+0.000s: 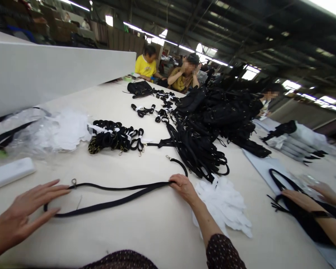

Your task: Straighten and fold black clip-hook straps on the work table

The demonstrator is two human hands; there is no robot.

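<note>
A long black strap lies in a stretched loop on the pale table. At its right end my right hand is closed, pinching the doubled strap. My left hand rests over the loop's left end with fingers spread, touching the strap near a small metal hook. Beyond the strap is a row of bundled black straps with white wraps and metal clips. A large heap of loose black straps lies past my right hand, and a pile of white pieces sits beside my right forearm.
Clear plastic and white pieces lie at the left, near a white bar-shaped object. Black bags are heaped at the back. Another person's hands handle a black item at the right. Two people sit across the table.
</note>
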